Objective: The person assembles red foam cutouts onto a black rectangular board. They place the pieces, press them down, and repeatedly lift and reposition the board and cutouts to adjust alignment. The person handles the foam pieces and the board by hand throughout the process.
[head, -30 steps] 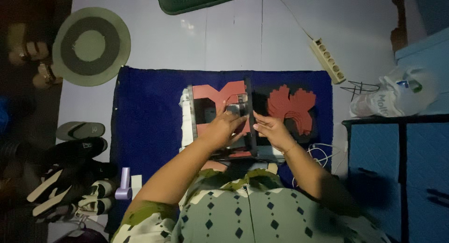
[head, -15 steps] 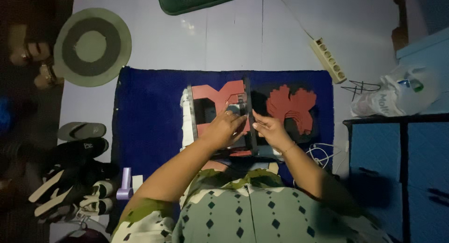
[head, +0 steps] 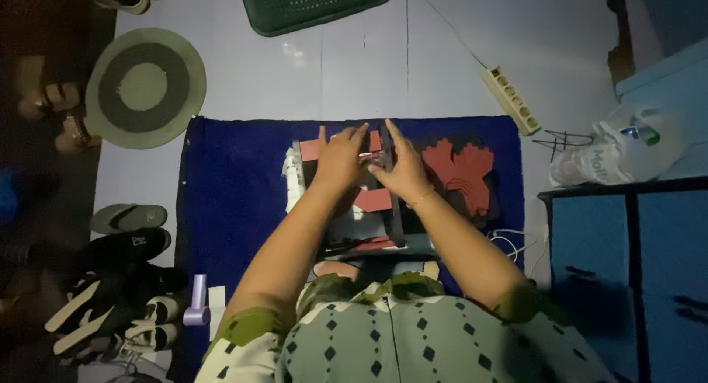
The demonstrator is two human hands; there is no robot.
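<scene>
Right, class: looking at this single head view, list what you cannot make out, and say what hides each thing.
- The small item between the left hand and right hand: fingers cover it, dim light.
- Dark and red work piece on the blue mat: forearms cross it.
- Green basket: cut by the top edge.
- Shoes at left: lost in shadow.
- White bag: contents too blurred.

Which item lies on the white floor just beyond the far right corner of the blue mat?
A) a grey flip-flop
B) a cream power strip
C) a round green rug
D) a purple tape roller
B: the cream power strip lies at an angle on the floor just past the far right corner of the blue mat; the round green rug, purple roller and grey flip-flop are all off the mat's left side.
</scene>
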